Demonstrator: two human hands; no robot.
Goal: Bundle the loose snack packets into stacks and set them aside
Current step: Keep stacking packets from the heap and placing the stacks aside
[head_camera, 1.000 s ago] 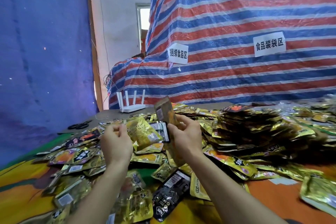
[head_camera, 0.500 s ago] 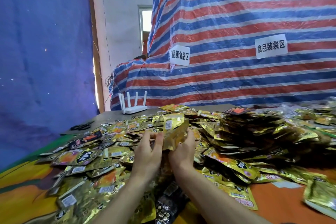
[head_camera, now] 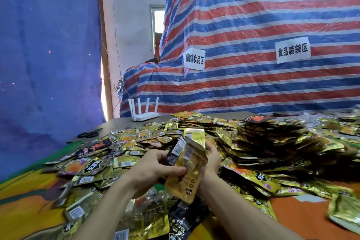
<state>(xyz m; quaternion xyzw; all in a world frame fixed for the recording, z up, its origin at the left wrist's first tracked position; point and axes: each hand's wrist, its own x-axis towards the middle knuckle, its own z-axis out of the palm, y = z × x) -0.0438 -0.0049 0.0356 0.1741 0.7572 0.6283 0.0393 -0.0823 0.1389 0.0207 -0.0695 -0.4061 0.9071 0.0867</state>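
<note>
Packing-table scene: a person's left hand [head_camera: 155, 169] and right hand [head_camera: 213, 159] together grip a small upright stack of gold foil snack packets [head_camera: 191, 167]. A black foil packet [head_camera: 172, 155] with a white barcode label is tucked at the stack's left edge. The left thumb lies across the front, while the right hand cups the stack from behind. The stack is held just above a loose heap of gold and black foil packets [head_camera: 126, 148] spread over a table covered in orange, yellow and green printed cloth [head_camera: 303, 210]. To the right rises a taller, darker mound of stacked packets [head_camera: 272, 138]. Near the table's far edge are a white four-antenna router [head_camera: 145, 112] and a pair of black scissors [head_camera: 88, 134]. Behind, a red, white and blue striped tarpaulin [head_camera: 253, 15] carries a white paper sign [head_camera: 194, 59] reading "捆绑食品区" and a second white paper sign [head_camera: 292, 50] reading "食品装袋区". A plain blue tarpaulin [head_camera: 48, 45] hangs at left. Lettering on the packets is too blurred to read
</note>
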